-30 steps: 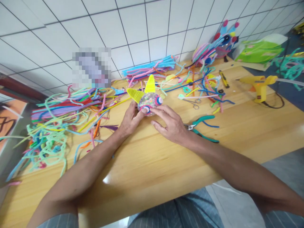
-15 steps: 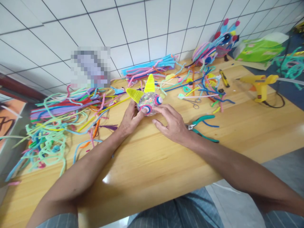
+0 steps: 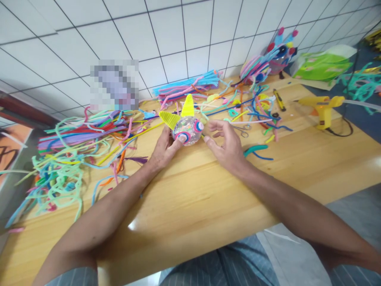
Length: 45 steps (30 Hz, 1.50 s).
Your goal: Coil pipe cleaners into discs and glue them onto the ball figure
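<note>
A clear round ornament point(image 3: 191, 128) with two pink, blue and white eyes and two yellow-green fuzzy ears point(image 3: 188, 106) is at the middle of the table. My left hand point(image 3: 165, 150) grips it from the left side, the thumb resting by the lower eye. Just right of the ornament, my right hand point(image 3: 225, 143) is apart from it, with thumb and fingers spread and nothing seen between them. Green-handled pliers point(image 3: 255, 149) lie partly hidden behind my right hand and forearm.
Pipe cleaners point(image 3: 64, 171) heap up at the left. Bundles point(image 3: 190, 85) of them lie along the tiled wall. At the right are a yellow glue gun point(image 3: 323, 109), a yellow cutter point(image 3: 279, 100), small scissors point(image 3: 244, 131), a decorated figure point(image 3: 279, 53) and a green bag point(image 3: 323, 65).
My right hand has moved right, off the ornament, and its fingers have spread. It now covers more of the pliers. My left hand and the ornament have stayed nearly still.
</note>
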Available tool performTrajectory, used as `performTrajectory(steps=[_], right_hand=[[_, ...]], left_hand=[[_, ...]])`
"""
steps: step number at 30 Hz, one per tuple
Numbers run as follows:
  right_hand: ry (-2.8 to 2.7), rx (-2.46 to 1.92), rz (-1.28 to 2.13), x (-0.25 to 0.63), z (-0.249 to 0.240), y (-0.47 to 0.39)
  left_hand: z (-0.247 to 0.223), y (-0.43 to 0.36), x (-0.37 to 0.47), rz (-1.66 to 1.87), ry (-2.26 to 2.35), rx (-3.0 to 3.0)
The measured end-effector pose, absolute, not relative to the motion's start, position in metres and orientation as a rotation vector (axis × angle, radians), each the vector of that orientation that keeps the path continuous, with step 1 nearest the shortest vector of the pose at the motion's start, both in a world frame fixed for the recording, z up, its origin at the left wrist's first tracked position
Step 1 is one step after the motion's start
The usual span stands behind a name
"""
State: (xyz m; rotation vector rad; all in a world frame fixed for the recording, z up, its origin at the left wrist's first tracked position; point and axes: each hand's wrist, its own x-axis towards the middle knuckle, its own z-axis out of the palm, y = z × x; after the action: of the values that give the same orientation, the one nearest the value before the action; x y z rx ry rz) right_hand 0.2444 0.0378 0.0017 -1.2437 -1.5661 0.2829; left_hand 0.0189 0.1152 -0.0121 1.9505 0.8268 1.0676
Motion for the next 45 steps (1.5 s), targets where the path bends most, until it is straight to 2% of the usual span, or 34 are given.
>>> performTrajectory(steps=[4, 16, 25, 37, 45], right_hand=[[-1.617, -1.237, 0.368, 0.246, 0.0, 0.04], [-1.776, -1.196, 0.289, 0.248, -0.003, 0.043], [-1.695, -1.18, 0.424, 0.243, -0.003, 0.039], [-1.63, -1.209, 0.419, 0.246, -0.012, 0.041], [-1.597, -1.187, 0.575, 0.242, -0.014, 0.042]], left_hand=[[-0.012, 0.115, 0.018, 1.069, 0.804, 1.959], [-0.011, 0.115, 0.02, 1.057, 0.832, 1.934], [-0.009, 0.117, 0.018, 1.037, 0.839, 1.898], [-0.003, 0.116, 0.017, 1.027, 0.763, 1.835], [-0.008, 0.117, 0.021, 1.024, 0.788, 1.785]])
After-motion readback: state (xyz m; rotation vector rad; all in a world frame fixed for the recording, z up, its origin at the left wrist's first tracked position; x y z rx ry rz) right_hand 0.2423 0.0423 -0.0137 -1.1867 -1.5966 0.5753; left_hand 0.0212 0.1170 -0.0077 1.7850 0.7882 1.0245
